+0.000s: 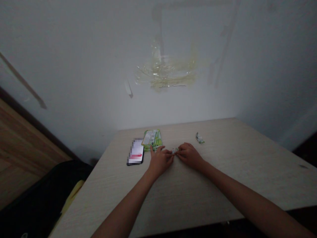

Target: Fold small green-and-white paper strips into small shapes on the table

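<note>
Over the middle of the table, both my hands pinch a small white-and-green wrapper (175, 150) between their fingertips. My left hand (160, 160) grips its left end, with the thumb or a finger lifted near the green packet. On the other end, the fingers of my right hand (190, 155) are closed. Much of the wrapper is covered by my fingers, and whether anything is inside it I cannot tell. Just behind my left hand lies a green-and-white plastic packet (152, 138). Another small crumpled white-and-green wrapper (199, 138) rests behind and to the right of my right hand.
A phone (135, 152) with a lit, blurred screen lies left of my left hand, touching or partly under the packet. The pale wooden table (223, 158) meets a wall (99, 66) bearing peeling clear tape (168, 74). Dark fabric (54, 185) sits beyond the table's left edge.
</note>
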Action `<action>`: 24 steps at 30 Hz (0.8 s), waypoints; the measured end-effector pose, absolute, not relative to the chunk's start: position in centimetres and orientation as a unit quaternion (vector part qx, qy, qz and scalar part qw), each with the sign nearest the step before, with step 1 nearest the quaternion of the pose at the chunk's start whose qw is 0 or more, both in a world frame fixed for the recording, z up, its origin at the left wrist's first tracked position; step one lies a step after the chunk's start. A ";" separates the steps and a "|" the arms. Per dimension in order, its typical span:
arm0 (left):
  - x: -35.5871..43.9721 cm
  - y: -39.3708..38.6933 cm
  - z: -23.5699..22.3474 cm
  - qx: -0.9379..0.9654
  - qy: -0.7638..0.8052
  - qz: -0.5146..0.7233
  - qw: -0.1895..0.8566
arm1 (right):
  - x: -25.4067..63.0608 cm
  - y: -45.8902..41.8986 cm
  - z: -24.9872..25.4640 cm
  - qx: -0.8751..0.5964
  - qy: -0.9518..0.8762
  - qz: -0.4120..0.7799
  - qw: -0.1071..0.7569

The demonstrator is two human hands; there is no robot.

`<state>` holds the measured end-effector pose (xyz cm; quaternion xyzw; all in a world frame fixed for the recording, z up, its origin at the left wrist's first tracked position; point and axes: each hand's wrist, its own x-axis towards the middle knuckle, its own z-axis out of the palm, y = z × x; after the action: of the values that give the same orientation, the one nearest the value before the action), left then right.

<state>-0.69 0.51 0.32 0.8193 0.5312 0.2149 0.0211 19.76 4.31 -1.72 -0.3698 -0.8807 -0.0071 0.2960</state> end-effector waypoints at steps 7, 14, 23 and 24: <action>-0.7 0.5 0.4 0.821 0.527 0.219 0.015 | 19.6 4.1 -1.4 -0.386 -0.882 -0.015 0.271; -0.7 0.5 0.4 0.822 0.529 0.212 0.014 | 19.7 4.4 -2.1 -0.384 -0.882 -0.006 0.275; -0.6 0.5 0.1 0.822 0.526 0.219 0.009 | 19.3 4.1 -1.5 -0.404 -0.880 -0.016 0.249; -0.6 0.5 0.1 0.822 0.525 0.220 0.010 | 19.3 4.0 -1.4 -0.405 -0.878 -0.008 0.255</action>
<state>-0.65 0.53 0.09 0.8220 0.5253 0.2197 0.0103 19.30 3.99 -1.43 -0.4047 -0.8782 -0.0077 0.2549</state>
